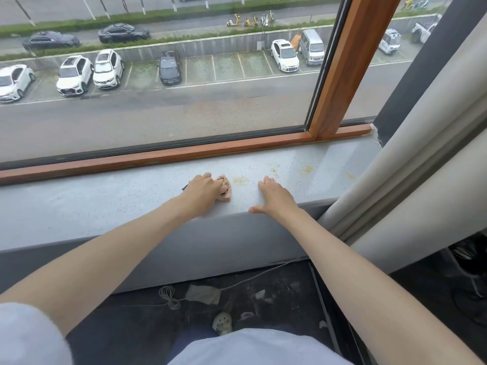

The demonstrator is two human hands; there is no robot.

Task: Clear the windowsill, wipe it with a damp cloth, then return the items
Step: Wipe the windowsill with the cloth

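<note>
Windowsill of pale grey speckled stone (pixel 105 204) runs across the view below an orange-brown wooden window frame (pixel 184 154). The left hand (pixel 203 188) lies on the middle of the sill, its fingers curled over a bunched pink cloth (pixel 226 193), which it presses down onto the stone. A small dark shape shows at the hand's outer side; what it is cannot be told. Just to the right of the cloth is a patch of yellowish crumbly stains (pixel 240 180), and more such specks are scattered further right along the sill. The right hand (pixel 274 196) rests flat on the sill beyond that patch, fingers straight and holding nothing, its thumb stretched along the front edge. A beige curtain (pixel 421 154) hangs at the right end of the sill. On the dark floor below lies a coiled white cord (pixel 168 296) among scraps.
</note>
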